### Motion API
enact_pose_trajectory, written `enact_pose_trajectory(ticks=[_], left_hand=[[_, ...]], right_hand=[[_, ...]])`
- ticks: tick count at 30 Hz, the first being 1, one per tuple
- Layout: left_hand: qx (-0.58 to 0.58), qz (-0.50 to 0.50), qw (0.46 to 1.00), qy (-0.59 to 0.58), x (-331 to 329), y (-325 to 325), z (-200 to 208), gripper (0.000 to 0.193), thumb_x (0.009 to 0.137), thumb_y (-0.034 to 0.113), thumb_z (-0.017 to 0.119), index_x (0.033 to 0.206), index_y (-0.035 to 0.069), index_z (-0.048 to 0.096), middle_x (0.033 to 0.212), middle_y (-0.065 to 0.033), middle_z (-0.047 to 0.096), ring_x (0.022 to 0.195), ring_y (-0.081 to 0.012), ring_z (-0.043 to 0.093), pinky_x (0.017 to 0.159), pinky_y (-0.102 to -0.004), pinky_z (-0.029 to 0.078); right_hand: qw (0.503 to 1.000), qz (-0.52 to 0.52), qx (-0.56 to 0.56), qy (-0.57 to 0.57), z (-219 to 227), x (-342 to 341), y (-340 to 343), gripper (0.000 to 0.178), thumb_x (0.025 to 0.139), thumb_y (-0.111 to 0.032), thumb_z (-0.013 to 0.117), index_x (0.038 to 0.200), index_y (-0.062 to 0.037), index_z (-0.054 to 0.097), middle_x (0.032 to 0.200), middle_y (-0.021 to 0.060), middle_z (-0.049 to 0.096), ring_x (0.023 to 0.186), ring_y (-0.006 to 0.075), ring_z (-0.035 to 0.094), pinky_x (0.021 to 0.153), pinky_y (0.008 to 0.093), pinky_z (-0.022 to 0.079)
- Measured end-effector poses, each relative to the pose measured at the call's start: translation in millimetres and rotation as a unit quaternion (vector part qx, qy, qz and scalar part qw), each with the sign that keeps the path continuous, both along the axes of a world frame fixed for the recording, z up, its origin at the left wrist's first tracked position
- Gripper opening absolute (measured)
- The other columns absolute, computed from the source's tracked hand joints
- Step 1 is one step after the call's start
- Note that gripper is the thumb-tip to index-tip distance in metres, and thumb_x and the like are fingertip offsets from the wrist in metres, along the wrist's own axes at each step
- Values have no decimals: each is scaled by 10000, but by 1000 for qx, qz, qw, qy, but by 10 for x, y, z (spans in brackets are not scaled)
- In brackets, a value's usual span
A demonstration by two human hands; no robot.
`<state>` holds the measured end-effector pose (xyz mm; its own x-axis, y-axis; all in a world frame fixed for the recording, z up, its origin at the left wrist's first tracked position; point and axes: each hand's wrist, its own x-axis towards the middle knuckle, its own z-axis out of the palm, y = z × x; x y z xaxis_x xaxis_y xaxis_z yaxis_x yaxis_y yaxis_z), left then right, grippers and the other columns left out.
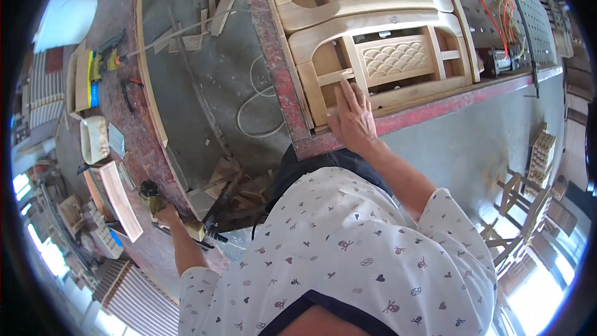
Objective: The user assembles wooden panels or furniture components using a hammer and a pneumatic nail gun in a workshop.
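Two wooden chair backs lie side by side on the red-edged workbench (pixel 292 118). The right hand (pixel 352 118) rests open, fingers spread flat, on the lower rail of the nearer chair back (pixel 379 56). The left hand (pixel 166 216) is well apart at the person's left, closed around a yellow power tool (pixel 186 223) near wood scraps (pixel 230 180).

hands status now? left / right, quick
Left hand: closed around a yellow-green power tool, held low beside the bench.
Right hand: open, fingers flat on the wooden chair-back frame.
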<state>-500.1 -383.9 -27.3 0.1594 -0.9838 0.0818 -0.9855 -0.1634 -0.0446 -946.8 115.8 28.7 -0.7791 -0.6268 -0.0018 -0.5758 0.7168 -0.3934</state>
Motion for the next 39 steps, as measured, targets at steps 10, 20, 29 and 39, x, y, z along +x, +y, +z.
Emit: enact_pose_trajectory(ticks=[10, 20, 29, 39], left_hand=[[-67, -194, 976, -76, -259, -102, 182, 369, 776, 223, 670, 1008, -58, 615, 978, -225, 667, 873, -376, 647, 782, -414, 535], [155, -458, 843, 234, -3510, 2260, 1674, 241, 905, 193, 644, 1119, 114, 722, 1052, -49, 720, 865, -179, 657, 776, -275, 509], [223, -763, 524, 306, -4917, 3471, 689, 180, 787, 4, 691, 960, 53, 701, 899, -83, 656, 672, -237, 607, 614, -325, 500], [187, -819, 511, 181, -5077, 3593, 427, 97, 780, 17, 680, 866, 63, 678, 800, -82, 593, 621, -259, 566, 591, -371, 491]], right_hand=[[1000, -15, 20, 4, -119, -18, -119, 692, 866, -384, 602, 1357, 62, 406, 1539, 302, 241, 1431, 488, 181, 1084, 557, 258], [1000, 0, -25, 11, -71, 24, 3, 662, 870, -381, 597, 1343, 48, 422, 1532, 301, 256, 1430, 479, 204, 1112, 558, 251], [996, -10, -79, -41, -42, 155, 444, 581, 850, -334, 623, 1275, 40, 492, 1461, 258, 400, 1380, 420, 339, 1100, 494, 316], [991, 13, -133, -23, -139, 120, 578, 476, 851, -272, 630, 1214, 30, 573, 1380, 181, 513, 1334, 355, 421, 1075, 440, 353]])
